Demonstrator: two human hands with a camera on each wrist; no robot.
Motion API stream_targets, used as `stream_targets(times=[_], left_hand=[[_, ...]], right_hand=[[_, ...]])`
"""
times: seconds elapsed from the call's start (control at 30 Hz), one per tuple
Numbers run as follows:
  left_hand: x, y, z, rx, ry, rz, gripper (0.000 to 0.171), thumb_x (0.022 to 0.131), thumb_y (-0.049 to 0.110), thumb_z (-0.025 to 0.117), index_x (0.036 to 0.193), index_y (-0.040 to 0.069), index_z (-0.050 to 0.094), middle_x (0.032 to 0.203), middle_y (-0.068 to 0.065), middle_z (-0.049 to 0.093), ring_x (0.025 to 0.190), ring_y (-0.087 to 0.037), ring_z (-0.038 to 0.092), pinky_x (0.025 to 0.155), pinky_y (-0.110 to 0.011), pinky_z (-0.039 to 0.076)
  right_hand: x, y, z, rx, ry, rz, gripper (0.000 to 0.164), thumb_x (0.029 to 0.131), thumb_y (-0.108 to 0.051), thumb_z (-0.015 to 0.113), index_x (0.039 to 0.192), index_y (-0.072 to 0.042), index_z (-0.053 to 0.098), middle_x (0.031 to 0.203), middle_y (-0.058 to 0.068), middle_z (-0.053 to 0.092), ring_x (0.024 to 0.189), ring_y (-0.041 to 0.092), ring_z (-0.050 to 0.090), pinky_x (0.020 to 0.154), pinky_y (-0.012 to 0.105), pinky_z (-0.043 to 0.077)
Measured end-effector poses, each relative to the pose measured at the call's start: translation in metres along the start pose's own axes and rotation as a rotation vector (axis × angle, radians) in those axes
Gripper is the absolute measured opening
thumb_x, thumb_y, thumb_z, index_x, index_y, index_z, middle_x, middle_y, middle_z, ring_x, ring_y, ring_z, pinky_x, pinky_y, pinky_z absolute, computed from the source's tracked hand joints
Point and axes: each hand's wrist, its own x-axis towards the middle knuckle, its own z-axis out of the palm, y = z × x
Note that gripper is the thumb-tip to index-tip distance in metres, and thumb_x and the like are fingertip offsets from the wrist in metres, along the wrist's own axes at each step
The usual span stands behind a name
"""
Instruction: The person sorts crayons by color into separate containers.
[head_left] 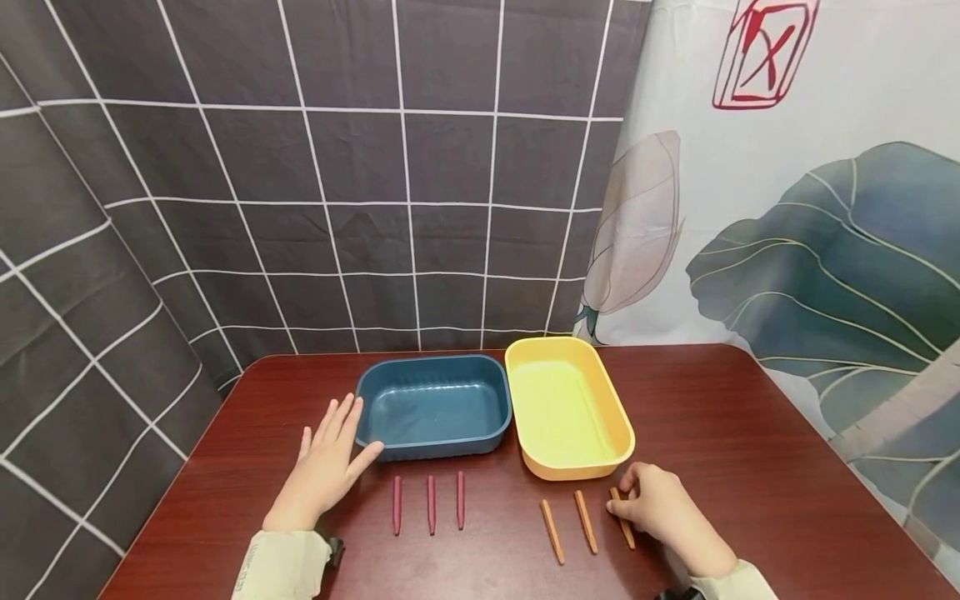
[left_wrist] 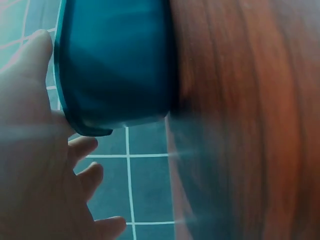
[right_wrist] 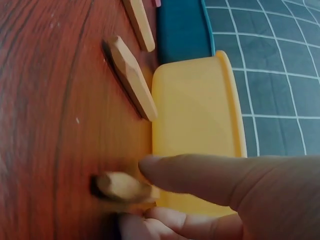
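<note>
My right hand [head_left: 660, 504] bends thumb and fingers around the rightmost orange crayon [right_wrist: 120, 186], a faceted stick with a tapered end, in front of the yellow tray. Two more orange crayons [head_left: 552, 532] lie to its left; one orange crayon [right_wrist: 131, 77] shows large in the right wrist view. My left hand [head_left: 322, 475] has its fingers spread at the near left corner of the blue tray [head_left: 435, 450], holding nothing. In the left wrist view its fingers [left_wrist: 90, 177] overlap the tray's rim. Three dark pink crayons [head_left: 431, 505] lie in a row before the blue tray.
The yellow tray [head_left: 618, 421] stands against the right end of the blue tray, both near the back edge of the reddish-brown table [head_left: 697, 417]. Behind hang a dark gridded cloth [head_left: 360, 167] and a white cloth with leaf prints [head_left: 690, 317].
</note>
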Motion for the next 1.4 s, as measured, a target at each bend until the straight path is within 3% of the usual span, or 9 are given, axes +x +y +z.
stream_targets(times=[0.2, 0.53, 0.73, 1.13, 1.4], left_hand=[[0.000, 0.001, 0.001, -0.008, -0.014, 0.013, 0.085, 0.101, 0.053, 0.054, 0.160, 0.000, 0.023, 0.166, -0.021, 0.020, 0.153, -0.042, 0.016, 0.116, -0.071, 0.011], [-0.001, -0.001, 0.001, -0.014, -0.019, 0.005, 0.086, 0.101, 0.053, 0.054, 0.159, -0.002, 0.022, 0.166, -0.021, 0.020, 0.153, -0.042, 0.017, 0.118, -0.068, 0.012], [-0.001, 0.000, 0.001, -0.017, -0.022, 0.005, 0.087, 0.101, 0.053, 0.054, 0.160, -0.001, 0.022, 0.166, -0.021, 0.020, 0.152, -0.042, 0.018, 0.118, -0.069, 0.011], [-0.001, -0.001, -0.001, -0.013, -0.016, 0.009, 0.087, 0.100, 0.054, 0.055, 0.159, -0.001, 0.023, 0.165, -0.021, 0.021, 0.152, -0.042, 0.019, 0.117, -0.070, 0.012], [-0.001, -0.001, 0.000, -0.020, -0.017, 0.012, 0.087, 0.100, 0.054, 0.055, 0.159, -0.001, 0.024, 0.166, -0.021, 0.021, 0.153, -0.040, 0.019, 0.118, -0.069, 0.011]], right_hand=[[-0.001, -0.002, 0.002, -0.057, 0.023, -0.046, 0.026, 0.074, -0.001, 0.083, 0.077, -0.005, 0.057, 0.062, 0.000, 0.052, 0.052, 0.013, 0.050, 0.051, 0.027, 0.044], [-0.001, -0.005, 0.003, -0.046, 0.001, -0.068, 0.019, 0.076, 0.001, 0.078, 0.078, -0.006, 0.060, 0.063, -0.002, 0.055, 0.056, 0.011, 0.053, 0.055, 0.027, 0.045], [-0.005, -0.010, -0.002, 0.018, -0.029, -0.068, 0.017, 0.076, 0.001, 0.075, 0.080, -0.007, 0.061, 0.063, -0.002, 0.059, 0.055, 0.012, 0.056, 0.055, 0.027, 0.047], [-0.015, -0.020, -0.019, 0.221, -0.149, -0.187, 0.014, 0.079, -0.005, 0.072, 0.091, -0.002, 0.067, 0.072, 0.000, 0.064, 0.059, 0.010, 0.059, 0.056, 0.023, 0.048], [-0.010, -0.027, -0.021, 0.363, -0.082, -0.242, 0.017, 0.086, -0.001, 0.071, 0.102, 0.004, 0.067, 0.084, 0.008, 0.070, 0.070, 0.007, 0.065, 0.062, 0.023, 0.053]])
